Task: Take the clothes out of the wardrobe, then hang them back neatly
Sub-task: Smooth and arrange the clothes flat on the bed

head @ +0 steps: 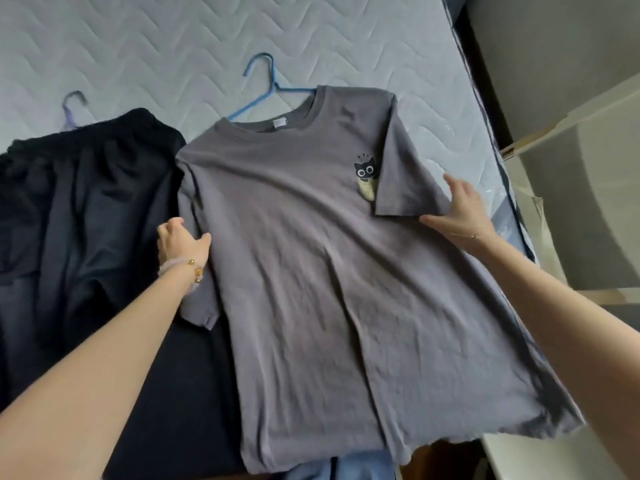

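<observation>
Left hand [181, 239] pinches the edge of the grey T-shirt [311, 271] at its left side, just below the armpit, thumb on top of the cloth and fingers curled under. A beaded bracelet with gold bits [188, 268] sits on that wrist. Right hand [460, 209] lies flat and spread on the shirt's other sleeve [405, 168], which is folded inward over the chest; fingers splayed, palm down, not gripping. Thin chain on the right wrist.

Shirt is face up on the mattress [138, 46], neck pointing away from the camera, hem toward it. Small black cat print [364, 168] on the chest, partly covered by the folded sleeve. White label inside the collar. Blue hanger [266, 88] is in the neck opening, hook sticking out onto the quilted surface.

Dark garment [76, 202] lies just left of the shirt, touching it, crumpled, and runs under the shirt's left sleeve. A purple hanger hook [72, 109] pokes out above it. Blue fabric [346, 465] shows at the bottom edge under the hem. Pale boards [571, 133] lean at the right, beside the bed edge.
</observation>
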